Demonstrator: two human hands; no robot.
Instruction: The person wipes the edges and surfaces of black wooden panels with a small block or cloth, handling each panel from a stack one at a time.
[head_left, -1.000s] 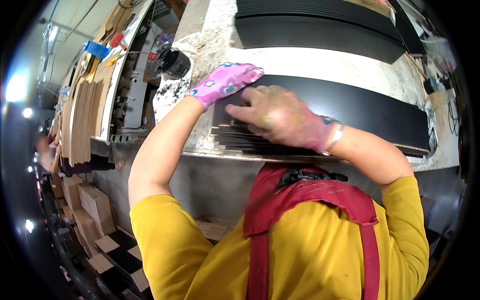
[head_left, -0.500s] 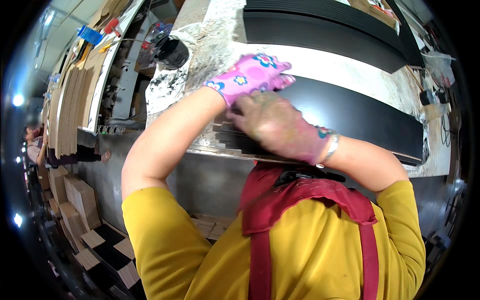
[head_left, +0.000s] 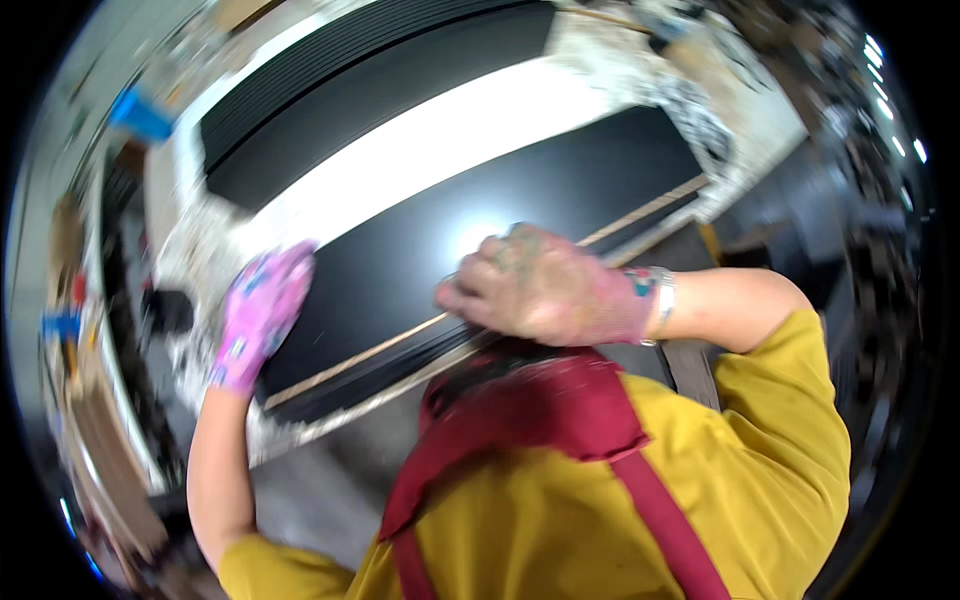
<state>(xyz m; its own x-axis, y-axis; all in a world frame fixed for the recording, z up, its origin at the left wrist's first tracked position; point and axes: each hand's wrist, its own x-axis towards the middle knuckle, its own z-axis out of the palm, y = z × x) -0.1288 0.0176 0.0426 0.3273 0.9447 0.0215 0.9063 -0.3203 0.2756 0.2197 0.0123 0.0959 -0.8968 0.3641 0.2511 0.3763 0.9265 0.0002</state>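
Left hand: moved away from right hand to left end of black board; fingers together, perhaps steadying it, grip unclear.
Right hand: loosely curled at front edge, hold hidden.
Worktop: carries board, dark panels beyond.

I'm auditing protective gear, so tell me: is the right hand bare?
No, the right hand wears a stained pink glove reaching to the wrist.

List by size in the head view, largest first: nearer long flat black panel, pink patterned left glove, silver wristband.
1. Nearer long flat black panel, by far the largest
2. Pink patterned left glove
3. Silver wristband, clearly the smallest
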